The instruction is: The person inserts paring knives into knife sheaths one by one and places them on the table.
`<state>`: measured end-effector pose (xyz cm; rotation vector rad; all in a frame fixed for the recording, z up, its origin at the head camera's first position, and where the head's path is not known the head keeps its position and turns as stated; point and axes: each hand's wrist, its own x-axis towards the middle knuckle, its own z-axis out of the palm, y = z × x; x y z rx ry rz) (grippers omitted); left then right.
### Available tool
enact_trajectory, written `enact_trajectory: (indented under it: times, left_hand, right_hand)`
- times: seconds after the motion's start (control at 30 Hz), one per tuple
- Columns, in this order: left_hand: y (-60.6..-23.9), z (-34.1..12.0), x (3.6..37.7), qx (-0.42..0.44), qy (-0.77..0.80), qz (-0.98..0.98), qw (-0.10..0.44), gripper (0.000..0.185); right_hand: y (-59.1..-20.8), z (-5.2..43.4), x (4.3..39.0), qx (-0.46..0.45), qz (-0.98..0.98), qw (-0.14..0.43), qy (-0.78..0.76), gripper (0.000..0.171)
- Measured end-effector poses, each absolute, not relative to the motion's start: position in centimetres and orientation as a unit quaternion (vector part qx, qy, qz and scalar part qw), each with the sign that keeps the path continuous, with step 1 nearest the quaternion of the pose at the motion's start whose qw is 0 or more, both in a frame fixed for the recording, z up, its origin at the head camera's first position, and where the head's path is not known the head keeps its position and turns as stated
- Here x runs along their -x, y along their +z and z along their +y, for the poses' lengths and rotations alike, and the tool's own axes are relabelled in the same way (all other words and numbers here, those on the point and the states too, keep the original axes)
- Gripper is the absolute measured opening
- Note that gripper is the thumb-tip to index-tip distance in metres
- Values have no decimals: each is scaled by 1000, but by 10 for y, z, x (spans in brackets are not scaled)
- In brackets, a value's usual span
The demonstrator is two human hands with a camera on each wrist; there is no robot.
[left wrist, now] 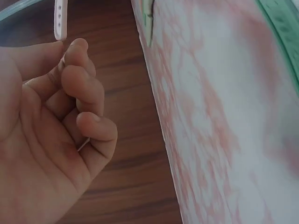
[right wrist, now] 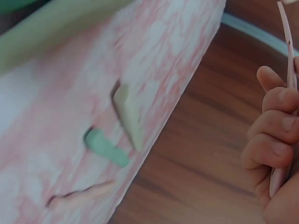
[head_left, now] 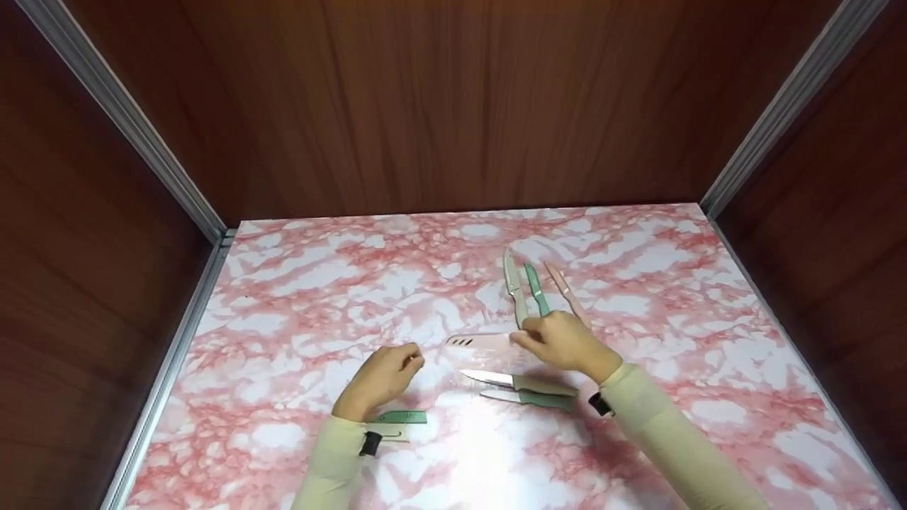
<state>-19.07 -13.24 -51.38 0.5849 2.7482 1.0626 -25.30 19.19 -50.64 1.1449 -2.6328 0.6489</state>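
Observation:
My right hand (head_left: pixel 563 343) grips the handle of a pink knife (right wrist: pixel 279 182). A pale pink sheath (head_left: pixel 485 341) with dark slots near its end covers the blade and points left. Facing that tip, my left hand (head_left: pixel 382 375) holds nothing, its fingers loosely curled, with a small gap to the sheath (left wrist: pixel 60 21). Below the pink knife lie a beige-handled knife (head_left: pixel 544 384) and a green-handled knife (head_left: pixel 545 401), both with bare blades. By my left wrist are a green sheath (head_left: pixel 405 417) and a beige sheath (head_left: pixel 392 430), the latter partly hidden.
Beyond my right hand, a beige knife (head_left: pixel 513 283), a green knife (head_left: pixel 536 289) and a pink knife (head_left: pixel 563 287) lie side by side. The table (head_left: pixel 297 304) has a pink-and-white marbled top. Brown wood-grain panels (head_left: pixel 425 106) enclose its back and sides.

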Motion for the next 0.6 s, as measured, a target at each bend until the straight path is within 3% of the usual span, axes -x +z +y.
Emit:
enact_trajectory:
  times: [0.6]
  left_hand:
    - [-544,-163,177,-162,311,931,102,16]
  right_hand:
    - [-518,264,282,-158,-950,94,253,33]
